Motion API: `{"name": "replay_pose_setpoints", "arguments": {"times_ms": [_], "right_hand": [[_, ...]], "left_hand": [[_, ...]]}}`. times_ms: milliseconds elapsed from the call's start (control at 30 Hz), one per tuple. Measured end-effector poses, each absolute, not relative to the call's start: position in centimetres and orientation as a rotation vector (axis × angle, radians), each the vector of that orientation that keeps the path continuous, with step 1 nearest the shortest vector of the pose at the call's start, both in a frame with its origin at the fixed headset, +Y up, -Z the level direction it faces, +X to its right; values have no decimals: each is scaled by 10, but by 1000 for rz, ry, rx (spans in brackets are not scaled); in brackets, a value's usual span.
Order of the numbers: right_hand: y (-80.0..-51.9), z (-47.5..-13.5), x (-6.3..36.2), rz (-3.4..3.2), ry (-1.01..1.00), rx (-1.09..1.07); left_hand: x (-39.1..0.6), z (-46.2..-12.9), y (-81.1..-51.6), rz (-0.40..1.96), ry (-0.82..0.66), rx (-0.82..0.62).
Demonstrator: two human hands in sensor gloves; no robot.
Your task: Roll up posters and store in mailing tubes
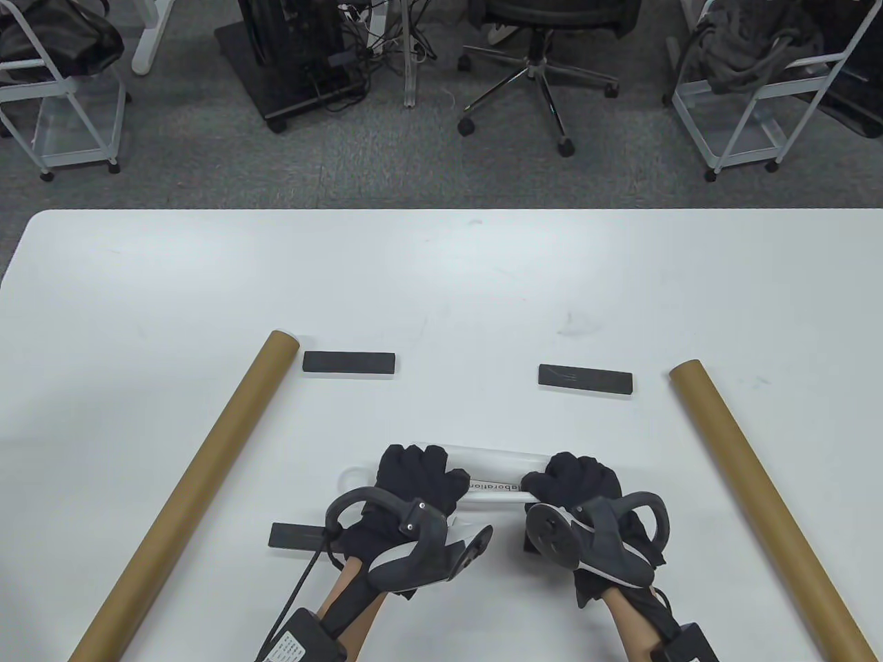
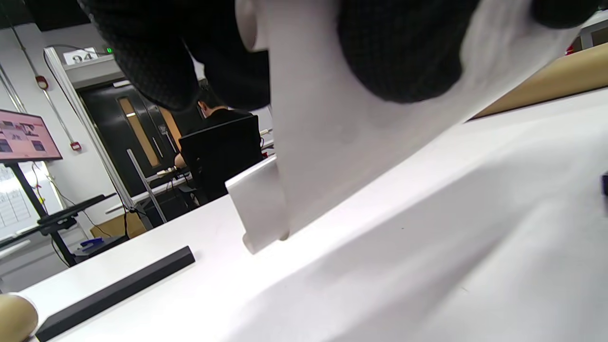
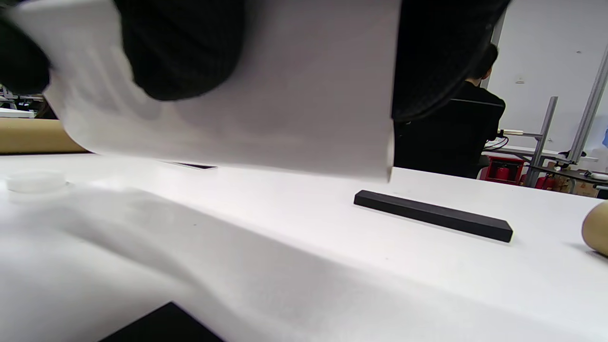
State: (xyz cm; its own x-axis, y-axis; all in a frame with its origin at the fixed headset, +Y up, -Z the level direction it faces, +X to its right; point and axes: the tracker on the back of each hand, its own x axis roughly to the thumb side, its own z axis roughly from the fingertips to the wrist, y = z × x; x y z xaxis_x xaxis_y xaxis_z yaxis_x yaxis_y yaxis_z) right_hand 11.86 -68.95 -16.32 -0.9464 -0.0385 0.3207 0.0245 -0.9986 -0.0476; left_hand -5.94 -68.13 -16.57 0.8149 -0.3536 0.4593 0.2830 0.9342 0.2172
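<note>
Gripping the rolled poster [image 1: 500,483] near the table's front edge, the left hand [image 1: 414,483] and right hand [image 1: 576,483] curled around it. Both mailing tubes, left [image 1: 186,493] and right [image 1: 762,503], lay well apart; insertion seemingly remained.

The rolled poster [image 1: 497,483] is laid crosswise at 6 o'clock on the surface [image 1: 441,276], with the left hand [image 1: 414,483] set on its left part and the right hand [image 1: 576,483] on its right part. One mailing tube [image 1: 200,483] is placed at 8 o'clock, the other tube [image 1: 759,503] at 4 o'clock. Two flat bars [image 1: 349,362] [image 1: 585,379] are set behind the poster, at 11 and 1 o'clock. A third bar [image 1: 296,536] is found at 7 o'clock, partly under the left wrist.
</note>
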Motion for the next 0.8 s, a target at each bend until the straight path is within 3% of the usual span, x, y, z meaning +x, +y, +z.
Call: {"name": "replay_pose_setpoints", "arguments": {"times_ms": [333, 467, 667, 800], "right_hand": [[-688, -163, 121, -3067, 156, -503], [-687, -163, 122, -3056, 180, -501], [-693, -167, 122, -3126, -56, -487], [-690, -165, 122, -3068, 25, -503]], "left_hand": [[-62, -166, -678, -354, -526, 234], [-63, -168, -678, -344, -508, 210], [-66, -170, -679, -311, -485, 163], [-67, -169, -674, -331, -498, 219]]}}
